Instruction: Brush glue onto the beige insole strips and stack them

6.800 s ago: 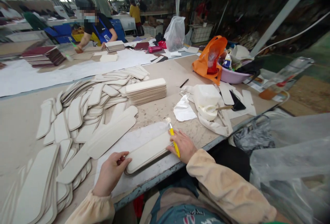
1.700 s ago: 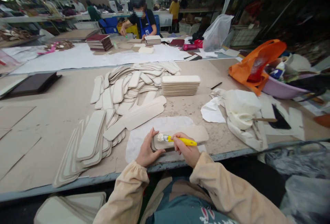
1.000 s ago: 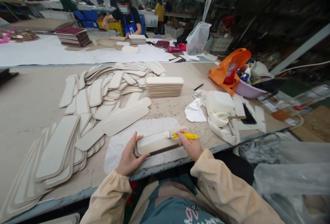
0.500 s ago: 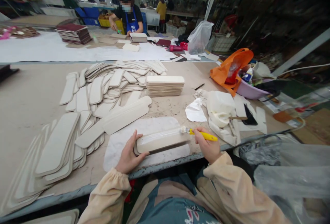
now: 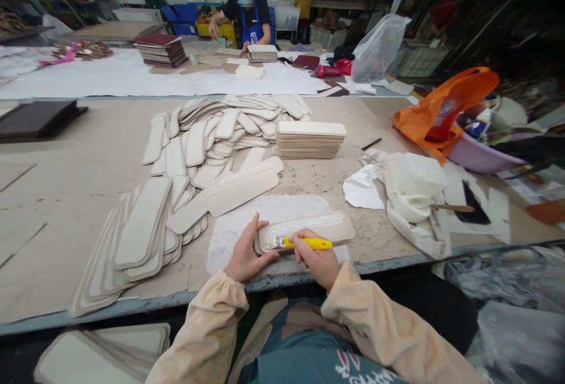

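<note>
My right hand (image 5: 315, 257) is closed round the yellow handle of a brush (image 5: 309, 243). The bristles touch the left part of a long pale panel (image 5: 313, 228) with rounded ends, on which a wet white streak shines. My left hand (image 5: 248, 250) grips the panel's left end between thumb and fingers; other panels seem to lie beneath it. Under them is a white sheet (image 5: 220, 237) near the table's front edge. Just behind lie overlapping pale panels (image 5: 245, 186), and a neat stack of similar ones (image 5: 311, 139) stands farther back.
Many loose panels (image 5: 143, 222) spread over the left of the table. At right are a white bag-lined container (image 5: 415, 186) with a wooden stick, an orange bag (image 5: 445, 113) and a purple basin (image 5: 485, 151). A person in a blue apron (image 5: 251, 22) works across the table.
The brush in my right hand has moved left along the panel, from its right part to near my left hand. The view has shifted, so the scene sits farther right.
</note>
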`<state>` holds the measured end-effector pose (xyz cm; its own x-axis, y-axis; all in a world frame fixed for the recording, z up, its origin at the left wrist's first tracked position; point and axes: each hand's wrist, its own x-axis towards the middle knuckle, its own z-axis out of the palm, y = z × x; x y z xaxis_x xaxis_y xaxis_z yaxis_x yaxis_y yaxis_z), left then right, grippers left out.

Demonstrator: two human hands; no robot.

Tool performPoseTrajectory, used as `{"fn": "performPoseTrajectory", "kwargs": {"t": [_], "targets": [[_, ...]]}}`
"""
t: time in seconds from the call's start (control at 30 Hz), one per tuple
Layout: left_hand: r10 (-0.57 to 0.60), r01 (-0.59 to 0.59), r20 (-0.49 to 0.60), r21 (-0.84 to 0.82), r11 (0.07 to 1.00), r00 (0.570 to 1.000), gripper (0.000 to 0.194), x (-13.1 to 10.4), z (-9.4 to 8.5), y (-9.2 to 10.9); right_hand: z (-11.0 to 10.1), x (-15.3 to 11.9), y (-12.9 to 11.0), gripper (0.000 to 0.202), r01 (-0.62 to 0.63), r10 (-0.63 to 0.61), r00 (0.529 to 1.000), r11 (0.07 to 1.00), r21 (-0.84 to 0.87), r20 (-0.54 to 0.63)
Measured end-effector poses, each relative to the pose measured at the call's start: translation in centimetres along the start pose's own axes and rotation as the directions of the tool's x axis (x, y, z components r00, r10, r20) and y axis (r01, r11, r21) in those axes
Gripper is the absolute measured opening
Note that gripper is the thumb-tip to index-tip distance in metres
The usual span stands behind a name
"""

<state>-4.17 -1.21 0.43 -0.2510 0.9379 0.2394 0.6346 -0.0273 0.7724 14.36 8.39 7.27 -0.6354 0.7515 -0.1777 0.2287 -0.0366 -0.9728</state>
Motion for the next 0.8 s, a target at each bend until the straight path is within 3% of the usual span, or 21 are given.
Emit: {"fn": "performPoseTrajectory", "kwargs": {"t": [0.23,0.57,0.8], "targets": [[0.001,-0.001,0.000,0.058,0.998,1.000,0.101,0.1,-0.1,0.0,-3.2,-0.8,-0.2,0.024,0.012,-0.019,0.997,0.994,-0.107,-0.072],[-0.033,0.032,0.007,0.108,0.994,0.999,0.097,0.2,-0.1,-0.1,-10.0,-1.6,1.7,0.026,-0.019,-0.033,0.968,0.979,-0.203,-0.249],[-0.024,0.024,0.003,0.123,0.992,1.000,0.095,0.2,-0.1,0.0,-12.5,-1.9,1.2,0.024,-0.024,-0.072,0.944,0.958,-0.287,-0.322]]}}
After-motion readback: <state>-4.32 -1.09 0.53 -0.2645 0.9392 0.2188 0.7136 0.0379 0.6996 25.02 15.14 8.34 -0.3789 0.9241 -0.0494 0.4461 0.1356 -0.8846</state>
